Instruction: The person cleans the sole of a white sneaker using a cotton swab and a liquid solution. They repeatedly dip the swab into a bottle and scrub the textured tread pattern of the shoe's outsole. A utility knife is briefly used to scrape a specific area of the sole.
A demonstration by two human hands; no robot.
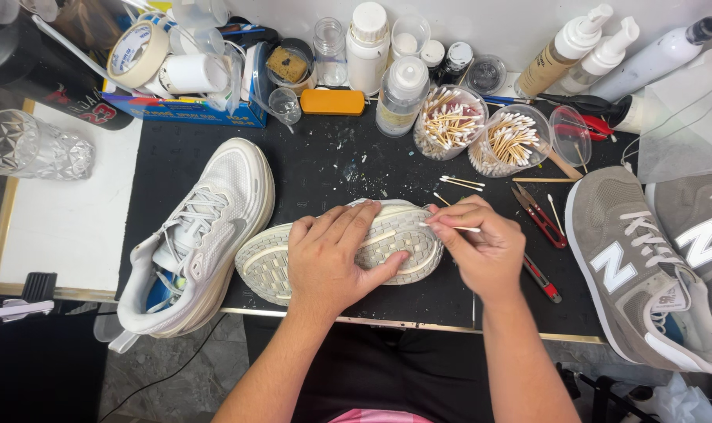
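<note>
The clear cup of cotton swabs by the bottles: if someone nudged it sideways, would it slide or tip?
The swab cup looks thin, clear and light, so it would probably slide on the black mat. It already leans, its mouth towards the camera, so it might tip and spill. A second swab cup touching its left side may steady it.

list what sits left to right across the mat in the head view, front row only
upright white sneaker → left hand on the upturned white sneaker sole → right hand holding a cotton swab → red snips → grey sneaker
</note>
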